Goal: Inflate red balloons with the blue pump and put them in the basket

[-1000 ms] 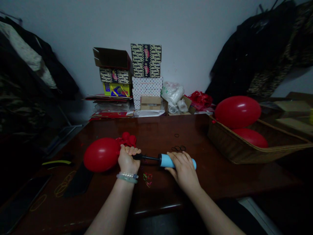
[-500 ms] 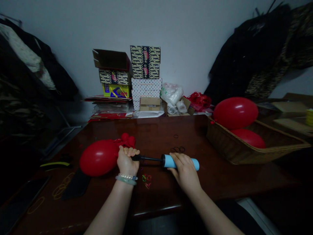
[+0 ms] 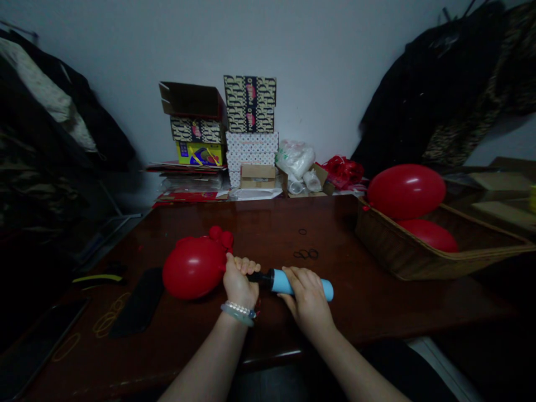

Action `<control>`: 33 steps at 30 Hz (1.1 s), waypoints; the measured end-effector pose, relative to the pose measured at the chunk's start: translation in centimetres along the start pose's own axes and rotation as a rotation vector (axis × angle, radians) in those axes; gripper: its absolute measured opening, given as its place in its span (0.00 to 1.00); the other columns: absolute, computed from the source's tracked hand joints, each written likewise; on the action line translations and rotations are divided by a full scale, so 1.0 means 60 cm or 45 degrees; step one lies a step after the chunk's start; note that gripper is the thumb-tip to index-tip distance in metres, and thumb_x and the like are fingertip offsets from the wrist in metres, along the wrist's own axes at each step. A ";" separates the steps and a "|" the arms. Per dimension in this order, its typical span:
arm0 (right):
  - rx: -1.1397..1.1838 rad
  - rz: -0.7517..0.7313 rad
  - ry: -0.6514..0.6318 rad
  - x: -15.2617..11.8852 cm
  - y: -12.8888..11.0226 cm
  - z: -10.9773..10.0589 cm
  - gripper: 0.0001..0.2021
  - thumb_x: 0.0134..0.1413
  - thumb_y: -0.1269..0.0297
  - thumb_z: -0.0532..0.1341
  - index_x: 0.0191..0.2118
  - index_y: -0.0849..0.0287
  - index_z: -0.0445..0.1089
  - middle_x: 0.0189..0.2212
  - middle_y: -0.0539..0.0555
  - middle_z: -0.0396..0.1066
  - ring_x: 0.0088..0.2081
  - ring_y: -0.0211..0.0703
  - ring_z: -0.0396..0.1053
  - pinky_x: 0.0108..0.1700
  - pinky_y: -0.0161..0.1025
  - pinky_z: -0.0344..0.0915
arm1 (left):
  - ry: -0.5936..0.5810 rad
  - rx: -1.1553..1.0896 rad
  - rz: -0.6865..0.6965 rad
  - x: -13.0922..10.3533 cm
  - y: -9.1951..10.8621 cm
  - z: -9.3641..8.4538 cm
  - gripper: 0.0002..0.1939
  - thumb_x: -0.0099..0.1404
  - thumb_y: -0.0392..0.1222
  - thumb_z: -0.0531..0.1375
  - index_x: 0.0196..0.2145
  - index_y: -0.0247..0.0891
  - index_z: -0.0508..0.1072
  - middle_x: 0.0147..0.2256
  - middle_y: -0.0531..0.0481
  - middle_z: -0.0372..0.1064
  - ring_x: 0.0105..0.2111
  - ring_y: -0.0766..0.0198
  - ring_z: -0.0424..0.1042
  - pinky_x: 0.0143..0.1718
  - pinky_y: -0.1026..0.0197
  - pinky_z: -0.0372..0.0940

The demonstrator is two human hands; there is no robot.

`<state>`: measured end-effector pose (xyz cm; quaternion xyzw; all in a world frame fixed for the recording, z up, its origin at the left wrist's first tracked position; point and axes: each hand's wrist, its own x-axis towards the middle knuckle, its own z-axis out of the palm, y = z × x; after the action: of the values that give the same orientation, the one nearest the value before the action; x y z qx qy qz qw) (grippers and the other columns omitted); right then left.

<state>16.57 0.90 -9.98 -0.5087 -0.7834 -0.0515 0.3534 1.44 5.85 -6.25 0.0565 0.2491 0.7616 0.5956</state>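
Head view shows my left hand closed around the neck of a red balloon at the nozzle of the blue hand pump, left of centre in the frame, while my right hand has its grip wrapped around the pump's barrel, pushed in close to the nozzle. The balloon looks partly filled and not tied off, lying on the dark surface; 2 inflated balloons already sit in the wicker basket at right.
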 end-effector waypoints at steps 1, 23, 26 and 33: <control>0.007 -0.008 -0.004 0.002 0.001 -0.002 0.22 0.56 0.64 0.61 0.57 0.57 0.62 0.47 0.59 0.69 0.48 0.52 0.65 0.51 0.52 0.63 | 0.007 0.001 0.011 0.000 0.002 0.002 0.24 0.66 0.50 0.55 0.19 0.39 0.49 0.14 0.60 0.44 0.13 0.73 0.48 0.18 0.65 0.51; -0.068 -0.067 0.011 0.008 0.061 -0.030 0.25 0.55 0.62 0.61 0.58 0.58 0.61 0.49 0.60 0.68 0.50 0.53 0.65 0.52 0.53 0.63 | -0.003 -0.082 0.076 0.043 0.097 -0.005 0.23 0.70 0.43 0.48 0.18 0.39 0.47 0.12 0.60 0.44 0.12 0.73 0.49 0.17 0.65 0.51; -0.056 -0.055 0.017 0.007 0.049 -0.027 0.24 0.56 0.62 0.61 0.58 0.58 0.61 0.49 0.60 0.69 0.50 0.53 0.65 0.52 0.53 0.63 | -0.008 -0.079 0.058 0.038 0.081 -0.003 0.23 0.70 0.43 0.48 0.18 0.39 0.48 0.13 0.60 0.44 0.12 0.72 0.49 0.18 0.65 0.51; -0.003 -0.005 0.010 0.002 0.010 -0.014 0.23 0.56 0.64 0.61 0.57 0.60 0.62 0.48 0.60 0.68 0.49 0.54 0.65 0.52 0.53 0.63 | -0.052 -0.041 -0.018 0.012 0.031 0.003 0.22 0.69 0.45 0.51 0.19 0.39 0.49 0.14 0.60 0.44 0.13 0.72 0.49 0.19 0.65 0.52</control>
<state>17.45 0.93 -9.46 -0.5075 -0.7829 -0.0552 0.3556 -0.34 6.29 -5.41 0.0608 0.2252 0.7599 0.6067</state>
